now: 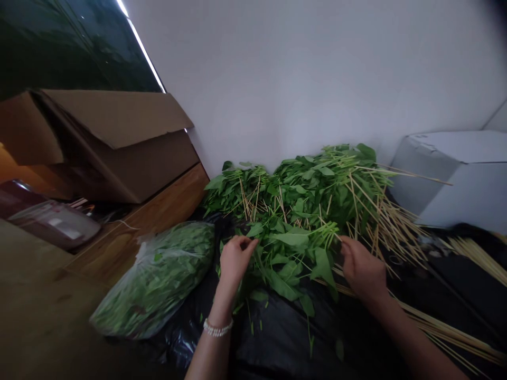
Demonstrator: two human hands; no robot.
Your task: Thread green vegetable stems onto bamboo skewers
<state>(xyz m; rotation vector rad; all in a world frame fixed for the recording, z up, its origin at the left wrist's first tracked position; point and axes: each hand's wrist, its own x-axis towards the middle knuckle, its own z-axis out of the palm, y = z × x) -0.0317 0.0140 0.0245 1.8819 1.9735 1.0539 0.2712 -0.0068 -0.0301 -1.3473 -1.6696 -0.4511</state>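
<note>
Leafy green stems (291,237) lie in a loose bunch on black plastic sheeting (277,338), between my two hands. My left hand (236,258), with a beaded bracelet at the wrist, is closed in a pinch at the left edge of the leaves; what it pinches is too small to make out. On the other side, my right hand (363,268) has its fingers closed at the cut ends of the bunch, around the tip of a thin stick. Behind both hands, a larger heap of greens (309,184) with thin wooden sticks (396,227) rests against the wall.
A clear bag of leaves (158,279) lies at the left, below an open cardboard box (130,158). White boxes (463,184) stand at the right. More long sticks (447,327) lie at the lower right.
</note>
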